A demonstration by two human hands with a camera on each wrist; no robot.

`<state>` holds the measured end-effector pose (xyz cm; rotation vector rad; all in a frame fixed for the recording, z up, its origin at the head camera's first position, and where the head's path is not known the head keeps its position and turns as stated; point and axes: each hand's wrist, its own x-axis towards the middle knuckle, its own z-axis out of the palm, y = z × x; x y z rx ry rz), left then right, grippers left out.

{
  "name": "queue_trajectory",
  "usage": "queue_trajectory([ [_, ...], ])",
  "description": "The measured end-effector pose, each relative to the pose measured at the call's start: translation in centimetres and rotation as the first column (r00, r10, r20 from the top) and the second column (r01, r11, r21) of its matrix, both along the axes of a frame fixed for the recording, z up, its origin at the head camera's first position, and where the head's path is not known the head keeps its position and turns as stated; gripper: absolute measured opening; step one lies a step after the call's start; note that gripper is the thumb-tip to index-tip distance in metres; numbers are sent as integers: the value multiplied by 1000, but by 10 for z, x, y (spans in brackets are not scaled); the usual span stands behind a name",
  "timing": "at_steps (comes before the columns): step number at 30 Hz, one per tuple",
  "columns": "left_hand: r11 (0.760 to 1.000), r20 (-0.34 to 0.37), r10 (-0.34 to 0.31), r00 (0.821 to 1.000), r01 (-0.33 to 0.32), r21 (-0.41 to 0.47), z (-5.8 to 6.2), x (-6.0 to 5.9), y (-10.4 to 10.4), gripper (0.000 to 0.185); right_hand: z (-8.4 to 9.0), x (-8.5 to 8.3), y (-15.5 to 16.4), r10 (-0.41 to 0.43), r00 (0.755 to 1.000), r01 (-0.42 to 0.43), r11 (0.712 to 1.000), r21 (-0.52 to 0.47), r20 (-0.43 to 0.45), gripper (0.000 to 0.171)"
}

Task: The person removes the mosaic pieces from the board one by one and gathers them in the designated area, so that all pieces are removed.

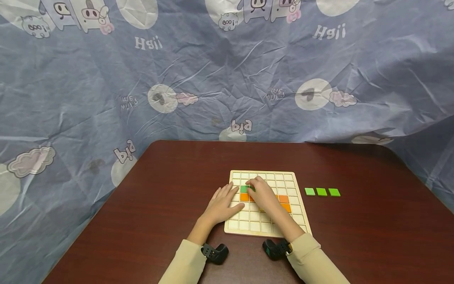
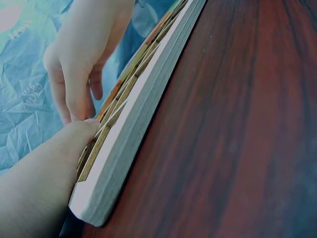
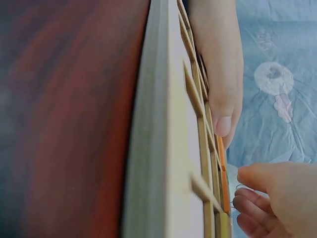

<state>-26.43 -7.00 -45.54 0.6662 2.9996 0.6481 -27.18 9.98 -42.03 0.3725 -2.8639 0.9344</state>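
A pale wooden grid board (image 1: 255, 226) lies on the table, with green and orange square tiles in some cells. My left hand (image 1: 220, 205) rests flat over the board's left edge, fingers spread, its thumb reaching across the cells. Over the upper left cells, my right hand (image 1: 263, 194) bends its thumb and index finger round a darker green tile (image 1: 252, 188). Left of that tile sits another green tile (image 1: 244, 189), above an orange tile (image 1: 244, 197). A light orange tile (image 1: 283, 198) shows right of my right hand. The right forearm hides part of the grid.
Right of the board, a light green tile (image 1: 309, 191) and two brighter green tiles (image 1: 321, 192) lie in a row on the dark red-brown table (image 1: 184, 169). A blue printed cloth (image 1: 213, 79) hangs behind the table. Both wrists wear black bands.
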Motion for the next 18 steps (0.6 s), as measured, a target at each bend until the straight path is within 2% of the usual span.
queue_trajectory([
  [18,1000,7,0,1000,0,0,0,-1,-1,66,-4,-4,-7,-32,999,32,999,6,-31,20],
])
